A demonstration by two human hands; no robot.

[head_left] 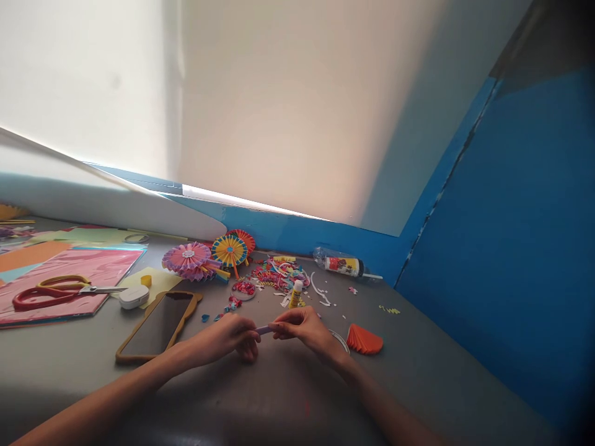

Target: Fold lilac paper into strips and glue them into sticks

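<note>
Between my two hands is a small purple paper strip [264,330], narrow and held level just above the grey table. My left hand [237,336] pinches its left end, and my right hand [302,327] pinches the other end with thumb and fingers. Behind my right hand a yellow glue stick [295,295] stands upright. An orange pleated paper fan [365,339] lies to the right of my right wrist, beside a white ring partly hidden by that wrist. Left of my left hand lies a phone [158,327] in a brown case.
Red-handled scissors [60,292] lie on pink paper sheets [116,263] at the left, near a white case [134,297]. Pleated paper rosettes [230,249], a heap of paper scraps [279,274] and a plastic bottle [341,264] line the back by the blue wall [511,235].
</note>
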